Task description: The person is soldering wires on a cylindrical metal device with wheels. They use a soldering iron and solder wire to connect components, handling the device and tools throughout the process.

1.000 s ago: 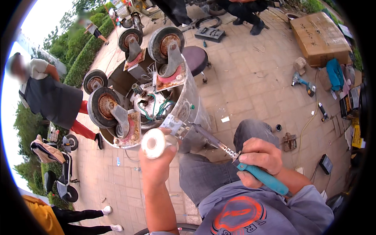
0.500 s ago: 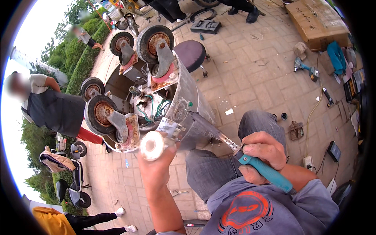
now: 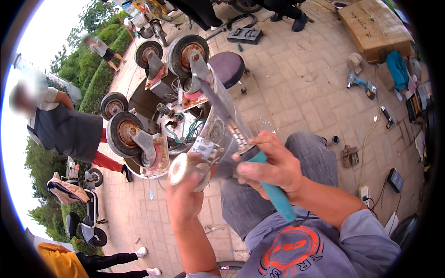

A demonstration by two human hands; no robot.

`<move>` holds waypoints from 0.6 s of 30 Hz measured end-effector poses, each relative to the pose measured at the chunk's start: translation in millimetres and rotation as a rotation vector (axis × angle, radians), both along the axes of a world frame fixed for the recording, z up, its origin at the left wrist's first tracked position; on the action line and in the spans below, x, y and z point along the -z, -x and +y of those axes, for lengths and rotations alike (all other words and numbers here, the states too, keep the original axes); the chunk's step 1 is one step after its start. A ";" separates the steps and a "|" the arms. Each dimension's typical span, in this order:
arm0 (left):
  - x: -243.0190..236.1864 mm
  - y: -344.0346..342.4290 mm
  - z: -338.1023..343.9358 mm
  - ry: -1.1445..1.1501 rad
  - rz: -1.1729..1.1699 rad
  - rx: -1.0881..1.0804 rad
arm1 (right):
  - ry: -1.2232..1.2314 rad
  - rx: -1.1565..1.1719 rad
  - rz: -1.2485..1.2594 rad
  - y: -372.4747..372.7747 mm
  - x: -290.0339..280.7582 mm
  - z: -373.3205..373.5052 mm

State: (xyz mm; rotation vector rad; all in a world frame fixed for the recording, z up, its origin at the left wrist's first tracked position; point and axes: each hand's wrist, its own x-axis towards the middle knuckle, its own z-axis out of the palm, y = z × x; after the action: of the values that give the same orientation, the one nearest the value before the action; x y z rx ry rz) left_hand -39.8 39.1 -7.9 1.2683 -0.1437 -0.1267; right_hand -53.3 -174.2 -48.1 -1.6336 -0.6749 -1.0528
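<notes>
Your left hand (image 3: 185, 199) and right hand (image 3: 269, 167) crowd the rim of the upturned metal cart (image 3: 185, 125); four rusty caster wheels (image 3: 126, 134) ring its base and block any reach from your left; tangled wires (image 3: 183, 127) fill its middle; your knee (image 3: 308, 155) closes the space below; the purple stool (image 3: 227, 67) stands just behind; open paving (image 3: 296, 92) lies to your right, before the cordless drill (image 3: 359, 84).

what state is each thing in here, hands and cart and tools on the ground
left hand: shut on a round white knob
right hand: shut on the teal-handled tool
metal cart: tipped over, wheels up
caster wheels: rusty, off the ground
wiring: exposed inside the cart
cordless drill: lying on the paving
round stool: upright
cardboard box: closed
</notes>
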 end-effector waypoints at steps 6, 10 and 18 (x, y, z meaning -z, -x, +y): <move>-7.8 2.8 -3.3 0.044 0.023 -0.010 | 0.178 0.073 -0.135 -20.2 -16.4 22.5; -8.1 3.1 -4.9 0.046 0.031 -0.044 | 0.246 0.091 -0.150 -22.1 -15.9 25.6; -10.5 4.0 -17.0 -0.048 -0.066 -0.025 | 0.263 0.080 -0.155 -17.8 -8.4 16.0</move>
State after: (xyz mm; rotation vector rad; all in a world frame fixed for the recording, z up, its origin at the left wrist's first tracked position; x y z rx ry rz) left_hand -43.8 22.1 2.6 1.3219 -0.1827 -0.0668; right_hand -35.5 -158.2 -39.7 -1.8287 -0.8869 -1.1976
